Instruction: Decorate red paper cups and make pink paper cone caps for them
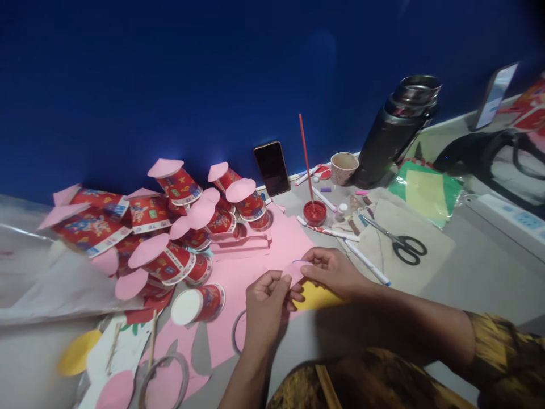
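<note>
Between my two hands is a small piece of pink paper (pixel 293 275) with a blue line along its upper edge. My left hand (pixel 270 295) pinches its left side between thumb and fingers. At the right side, the fingers of my right hand (pixel 330 272) are closed on the same piece. Yellow paper (pixel 317 296) lies under my hands, and a large pink sheet (pixel 230 278) spreads to their left. Several red paper cups (pixel 170 255) topped with pink paper discs stand and lean in a cluster farther left. A cup with a white base (pixel 187 307) lies nearer my left hand.
Scissors (pixel 402 244) rest on beige cloth at right. Behind are a red dish (pixel 315 212) with a red stick, a paper cup (pixel 344 168), a black flask (pixel 395 130) and a phone (pixel 272 168) against the blue wall. Markers (pixel 367 261) and tape rings (pixel 164 380) lie about.
</note>
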A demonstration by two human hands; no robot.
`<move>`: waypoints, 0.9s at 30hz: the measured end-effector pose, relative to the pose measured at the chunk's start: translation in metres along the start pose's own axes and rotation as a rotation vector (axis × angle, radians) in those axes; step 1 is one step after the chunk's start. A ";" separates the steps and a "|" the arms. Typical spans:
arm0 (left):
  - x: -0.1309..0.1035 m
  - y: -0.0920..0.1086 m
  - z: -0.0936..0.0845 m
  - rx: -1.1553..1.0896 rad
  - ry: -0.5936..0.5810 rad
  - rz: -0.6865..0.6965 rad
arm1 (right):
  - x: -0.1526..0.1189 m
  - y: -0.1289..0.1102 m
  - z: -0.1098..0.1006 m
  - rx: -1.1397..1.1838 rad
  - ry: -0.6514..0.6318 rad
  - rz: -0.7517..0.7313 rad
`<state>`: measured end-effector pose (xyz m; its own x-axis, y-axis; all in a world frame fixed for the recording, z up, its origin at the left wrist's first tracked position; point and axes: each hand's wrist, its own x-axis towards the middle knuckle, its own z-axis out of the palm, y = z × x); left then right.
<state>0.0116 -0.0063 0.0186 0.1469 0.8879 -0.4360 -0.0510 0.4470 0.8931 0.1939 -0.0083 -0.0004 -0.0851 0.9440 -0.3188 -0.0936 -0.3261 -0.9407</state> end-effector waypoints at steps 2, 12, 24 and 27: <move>0.000 0.000 0.001 0.006 0.009 0.001 | 0.000 0.001 0.000 0.014 -0.007 0.029; -0.003 0.000 0.001 -0.017 -0.018 -0.035 | -0.003 -0.005 0.002 0.008 0.033 0.019; 0.005 -0.009 0.000 0.018 -0.020 0.005 | -0.003 -0.002 0.004 0.049 0.005 0.043; 0.005 -0.009 0.001 0.024 -0.001 0.001 | -0.002 -0.002 0.003 0.017 0.018 0.022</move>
<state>0.0136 -0.0058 0.0088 0.1476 0.8883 -0.4349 -0.0278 0.4432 0.8960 0.1915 -0.0100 0.0028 -0.0690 0.9375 -0.3412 -0.1085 -0.3470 -0.9316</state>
